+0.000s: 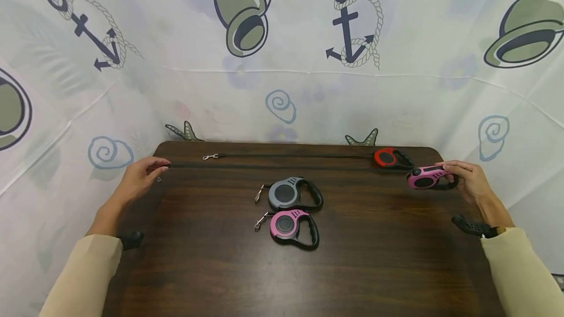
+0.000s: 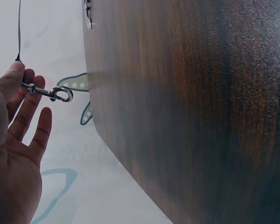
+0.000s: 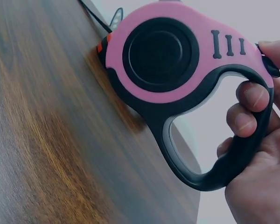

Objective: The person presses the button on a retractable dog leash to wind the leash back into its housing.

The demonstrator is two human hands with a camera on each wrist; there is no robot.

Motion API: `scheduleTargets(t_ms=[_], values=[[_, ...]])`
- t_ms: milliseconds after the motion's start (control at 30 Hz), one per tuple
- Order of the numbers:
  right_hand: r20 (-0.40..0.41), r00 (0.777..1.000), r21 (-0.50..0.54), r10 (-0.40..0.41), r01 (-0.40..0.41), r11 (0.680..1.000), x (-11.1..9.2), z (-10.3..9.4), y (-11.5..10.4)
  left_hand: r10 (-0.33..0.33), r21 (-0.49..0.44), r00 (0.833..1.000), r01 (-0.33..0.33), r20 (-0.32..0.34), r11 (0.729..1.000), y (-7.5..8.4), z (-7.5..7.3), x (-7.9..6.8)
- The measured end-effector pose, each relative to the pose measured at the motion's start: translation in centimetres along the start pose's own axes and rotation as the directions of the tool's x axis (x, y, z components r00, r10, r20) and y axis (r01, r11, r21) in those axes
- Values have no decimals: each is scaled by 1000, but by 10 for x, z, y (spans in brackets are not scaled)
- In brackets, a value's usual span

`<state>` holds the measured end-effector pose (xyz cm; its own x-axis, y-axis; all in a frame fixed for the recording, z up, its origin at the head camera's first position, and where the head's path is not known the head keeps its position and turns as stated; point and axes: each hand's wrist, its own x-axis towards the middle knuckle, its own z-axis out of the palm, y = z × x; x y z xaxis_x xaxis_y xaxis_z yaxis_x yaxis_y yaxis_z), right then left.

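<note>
My right hand (image 1: 469, 180) grips a pink retractable dog leash (image 1: 423, 179) by its black loop handle (image 3: 245, 161). Fingers curl through that handle in the right wrist view, and the thumb lies near the black part on top. Far to the left, my left hand (image 1: 142, 176) pinches the end of a leash's black cord (image 1: 282, 166), thumb against forefinger. A silver snap clip (image 2: 49, 92) sticks out from this pinch, the other fingers loosely spread. The cord runs straight across the table's back part between the two hands.
A red leash (image 1: 385, 157) lies at the back right, its cord drawn out left to a clip (image 1: 210, 156). Mid-table, a grey leash (image 1: 282, 193) and another pink leash (image 1: 284, 224) lie close together. Behind the brown table (image 1: 291, 283) hangs a printed white cloth (image 1: 308, 23).
</note>
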<state>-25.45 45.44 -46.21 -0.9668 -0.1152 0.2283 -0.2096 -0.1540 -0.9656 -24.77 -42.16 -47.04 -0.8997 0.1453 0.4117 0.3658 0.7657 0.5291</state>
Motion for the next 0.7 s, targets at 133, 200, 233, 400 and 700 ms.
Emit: scheduleTargets(t_ms=[133, 200, 233, 400, 700], values=[[12, 1000, -31, 12, -11, 999, -1, 0, 0, 2, -2, 1000, -2, -1, 1000, 1, -1, 0], [16, 1000, -46, 25, -24, 999, 0, 0, -1, 7, -2, 1000, -7, -5, 1000, 1, 0, 0], [18, 1000, -54, 26, -25, 998, 0, 0, -1, 7, -2, 1000, -7, -4, 1000, 1, 0, 0], [24, 1000, -69, 16, -15, 998, 0, 0, -1, 1, -9, 1000, -1, -8, 1000, 5, 1, 0], [-20, 1000, -104, 5, -7, 995, 0, 1, 3, 38, 3, 999, -38, -25, 999, 8, 3, 3]])
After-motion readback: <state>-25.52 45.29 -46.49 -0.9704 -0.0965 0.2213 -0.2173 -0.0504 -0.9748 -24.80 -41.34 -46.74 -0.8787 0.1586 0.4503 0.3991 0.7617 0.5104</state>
